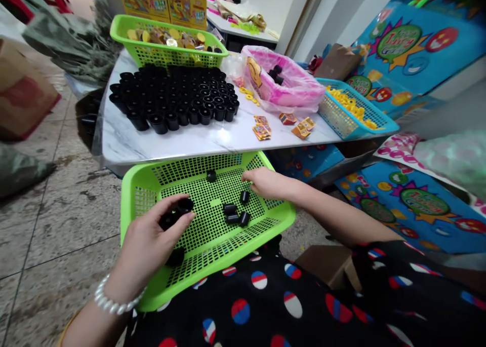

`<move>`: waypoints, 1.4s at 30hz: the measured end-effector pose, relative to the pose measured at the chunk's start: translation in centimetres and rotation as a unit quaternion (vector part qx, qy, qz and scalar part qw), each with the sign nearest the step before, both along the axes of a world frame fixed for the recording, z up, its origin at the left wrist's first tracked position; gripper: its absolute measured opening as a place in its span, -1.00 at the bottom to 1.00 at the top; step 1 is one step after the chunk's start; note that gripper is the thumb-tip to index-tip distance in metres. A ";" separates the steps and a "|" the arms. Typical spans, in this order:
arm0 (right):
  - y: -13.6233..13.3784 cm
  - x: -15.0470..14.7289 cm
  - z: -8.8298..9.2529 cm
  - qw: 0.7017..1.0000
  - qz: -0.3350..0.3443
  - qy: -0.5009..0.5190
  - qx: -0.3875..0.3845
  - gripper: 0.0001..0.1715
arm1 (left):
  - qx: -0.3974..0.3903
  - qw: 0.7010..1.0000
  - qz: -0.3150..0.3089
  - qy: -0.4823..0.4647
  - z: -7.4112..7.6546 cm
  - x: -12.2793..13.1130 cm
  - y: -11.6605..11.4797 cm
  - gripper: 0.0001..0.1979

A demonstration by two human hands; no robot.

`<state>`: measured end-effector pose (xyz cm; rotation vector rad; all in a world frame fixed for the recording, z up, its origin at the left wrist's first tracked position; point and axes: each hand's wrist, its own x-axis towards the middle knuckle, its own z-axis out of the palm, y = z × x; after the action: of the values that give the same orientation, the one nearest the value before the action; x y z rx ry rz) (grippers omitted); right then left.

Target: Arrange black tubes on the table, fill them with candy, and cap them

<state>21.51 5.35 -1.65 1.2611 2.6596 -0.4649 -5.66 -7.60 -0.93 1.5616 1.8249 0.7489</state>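
Nearest, a lap in a black garment with round red, white and blue spots (243,306) carries a bright green plastic mesh basket (190,160). The left hand (152,235), with a white pearl bracelet (114,296) at its wrist, curls narrowly around a small clump of matte black cylinders (176,213) near the basket's left wall. Another black cylinder (175,256) lies just below that hand. The right hand (261,182) is open and holds nothing, its fingers loosely extended just beside a lone black cylinder (245,196). Three more lie together mid-basket (232,214), and one stands near the far rim (211,175).

They look light and stiff (probably plastic, though the material cannot be settled from here). Their smooth sides may slip, so a pinch across the barrel seems the surest hold.

Beyond the basket, small printed yellow-and-red packets (261,129) lie near the front edge of a white marble-patterned surface (152,147). Toward its left edge, close-packed upright black cylinders (174,99) stand in ranks. A blue plastic basket of yellow pieces (353,109) sits at the right end, and a green basket of gold-coloured tokens (169,43) at the far edge.
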 end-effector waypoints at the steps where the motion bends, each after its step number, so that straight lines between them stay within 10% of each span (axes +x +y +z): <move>1: -0.2 -0.2 -0.2 1.000 0.005 -0.002 -0.003 -0.64 | 0.002 1.000 0.000 -0.003 0.1 0.0 0.0 -0.51; 14: -2.8 -1.2 -1.1 0.998 0.036 0.033 -0.046 -0.71 | 0.016 0.996 -0.077 -0.050 -1.1 0.0 0.0 -0.55; 24: 1.0 -5.9 0.4 0.990 0.066 0.116 -0.034 -0.28 | 0.053 0.968 0.052 -0.242 -0.1 -0.3 -0.4 -0.52; 30: -2.5 -8.0 1.9 0.969 0.168 0.152 -0.094 -0.39 | 0.080 0.933 0.057 -0.347 -1.1 -0.3 -0.3 -0.26; 37: -7.9 -7.5 3.2 0.922 0.129 0.355 -0.087 -0.20 | 0.052 0.977 -0.088 -0.189 -0.4 0.9 -2.0 -0.10; 42: -9.5 -8.4 1.5 0.935 0.146 0.322 -0.034 -0.62 | 0.068 0.978 -0.174 -0.090 0.2 1.2 -3.4 -0.18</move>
<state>13.08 -4.10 -0.15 0.7489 3.2409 -1.0623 -4.43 -10.98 -0.76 1.7757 1.3469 0.8298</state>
